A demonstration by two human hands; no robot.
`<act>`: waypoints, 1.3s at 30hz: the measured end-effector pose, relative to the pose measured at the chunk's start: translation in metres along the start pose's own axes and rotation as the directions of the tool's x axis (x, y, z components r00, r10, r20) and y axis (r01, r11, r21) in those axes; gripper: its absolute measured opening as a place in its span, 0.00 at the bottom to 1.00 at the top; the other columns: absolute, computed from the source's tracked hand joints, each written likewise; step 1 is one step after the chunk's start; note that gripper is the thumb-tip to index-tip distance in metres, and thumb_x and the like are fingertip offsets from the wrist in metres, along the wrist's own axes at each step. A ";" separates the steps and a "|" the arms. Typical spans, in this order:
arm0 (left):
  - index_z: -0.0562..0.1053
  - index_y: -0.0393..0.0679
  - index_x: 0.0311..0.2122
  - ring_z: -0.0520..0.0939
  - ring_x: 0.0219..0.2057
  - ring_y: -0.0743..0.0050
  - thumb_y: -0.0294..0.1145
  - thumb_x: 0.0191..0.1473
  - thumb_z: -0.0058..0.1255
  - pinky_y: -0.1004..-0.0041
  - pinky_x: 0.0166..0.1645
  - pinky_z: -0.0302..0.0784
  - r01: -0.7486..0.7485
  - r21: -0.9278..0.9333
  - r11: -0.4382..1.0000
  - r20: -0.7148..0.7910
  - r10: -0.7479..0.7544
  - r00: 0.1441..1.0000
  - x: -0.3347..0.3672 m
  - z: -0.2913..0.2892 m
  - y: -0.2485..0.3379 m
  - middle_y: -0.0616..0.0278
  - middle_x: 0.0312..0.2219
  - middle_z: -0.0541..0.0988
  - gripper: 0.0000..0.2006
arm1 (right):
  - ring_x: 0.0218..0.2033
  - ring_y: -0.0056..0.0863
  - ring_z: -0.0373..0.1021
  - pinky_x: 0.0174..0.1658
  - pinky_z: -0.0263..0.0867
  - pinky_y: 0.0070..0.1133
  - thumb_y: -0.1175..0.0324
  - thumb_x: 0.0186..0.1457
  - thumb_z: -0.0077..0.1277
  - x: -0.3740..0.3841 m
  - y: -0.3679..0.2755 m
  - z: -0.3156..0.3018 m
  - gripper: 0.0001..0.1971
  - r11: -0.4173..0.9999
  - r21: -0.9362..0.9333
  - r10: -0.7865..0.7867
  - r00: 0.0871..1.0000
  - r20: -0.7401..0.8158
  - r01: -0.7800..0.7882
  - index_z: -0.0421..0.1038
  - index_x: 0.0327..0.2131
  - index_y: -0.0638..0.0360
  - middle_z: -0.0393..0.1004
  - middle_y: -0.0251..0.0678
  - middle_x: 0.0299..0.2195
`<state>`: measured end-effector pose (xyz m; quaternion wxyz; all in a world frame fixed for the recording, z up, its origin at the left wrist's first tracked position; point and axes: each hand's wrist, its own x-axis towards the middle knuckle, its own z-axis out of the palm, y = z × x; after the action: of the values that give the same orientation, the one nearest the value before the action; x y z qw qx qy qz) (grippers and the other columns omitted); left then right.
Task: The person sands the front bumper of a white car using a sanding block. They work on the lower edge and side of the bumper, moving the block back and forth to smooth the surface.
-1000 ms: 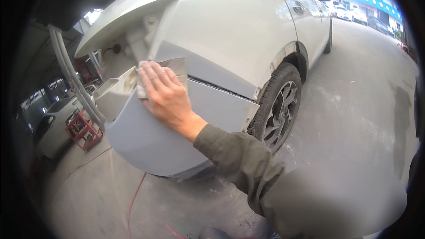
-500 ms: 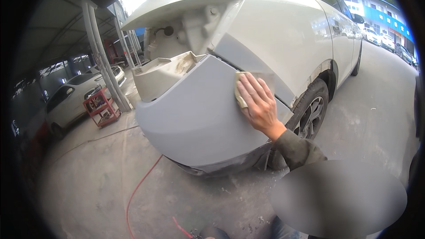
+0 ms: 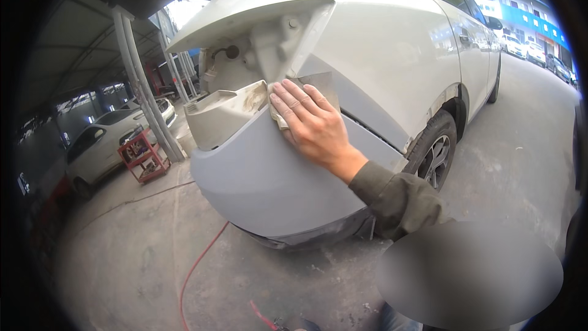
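My right hand [image 3: 312, 124] lies on the upper edge of a grey-primed rear bumper [image 3: 275, 178], fingers together and pointing up and left. Under the palm it presses a sheet of sandpaper [image 3: 321, 86]; a grey flap sticks out past the fingers, and a pale folded edge shows at their left. Just beyond the fingertips lies the beige inner corner piece [image 3: 226, 110] below the open lamp recess [image 3: 257, 43]. A grey-primed strip [image 3: 367, 104] of the white car's rear quarter panel runs along the gap. My left hand is out of sight.
The rear wheel [image 3: 438, 150] is right of the bumper. A red hose [image 3: 199, 266] lies on the concrete floor. At left stand a red tool cart [image 3: 144, 156], a metal post [image 3: 142, 86] and another white car [image 3: 101, 141]. A grey blurred oval [image 3: 468, 276] covers the lower right.
My right hand has slid left and slightly up along the bumper's top edge, carrying the sandpaper from near the middle of the gap toward the lamp recess. More of the sleeve shows.
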<state>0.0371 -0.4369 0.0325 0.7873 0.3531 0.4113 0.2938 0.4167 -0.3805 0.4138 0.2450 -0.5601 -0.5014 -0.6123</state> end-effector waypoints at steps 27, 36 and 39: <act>0.61 0.58 0.19 0.58 0.13 0.82 0.49 0.66 0.50 0.74 0.18 0.50 0.052 -0.002 0.999 0.066 -0.052 0.996 0.000 -0.009 -0.014 0.76 0.12 0.58 0.23 | 0.69 0.45 0.58 0.71 0.51 0.42 0.74 0.57 0.51 -0.149 0.001 -0.024 0.31 0.844 0.126 0.535 0.837 -0.118 -0.522 0.62 0.65 0.66 0.62 0.47 0.67; 0.66 0.57 0.27 0.60 0.15 0.82 0.44 0.67 0.52 0.74 0.19 0.55 0.055 0.144 0.988 0.046 -0.062 0.997 -0.029 0.022 -0.012 0.76 0.14 0.61 0.15 | 0.68 0.44 0.60 0.69 0.57 0.38 0.72 0.53 0.50 -0.140 0.001 -0.021 0.32 0.840 0.184 0.537 0.829 -0.154 -0.510 0.63 0.63 0.71 0.64 0.50 0.65; 0.67 0.57 0.29 0.61 0.15 0.82 0.43 0.66 0.52 0.74 0.20 0.56 0.025 0.112 0.993 0.074 -0.033 0.997 -0.031 0.011 -0.015 0.75 0.15 0.61 0.13 | 0.65 0.44 0.63 0.68 0.59 0.37 0.74 0.51 0.55 -0.225 0.022 -0.031 0.33 0.790 0.045 0.612 0.778 -0.141 -0.612 0.64 0.62 0.71 0.65 0.50 0.64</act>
<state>0.0336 -0.4726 0.0383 0.7856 0.4010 0.4021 0.2454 0.4793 -0.4750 0.2162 0.4661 -0.6457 -0.2720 -0.5402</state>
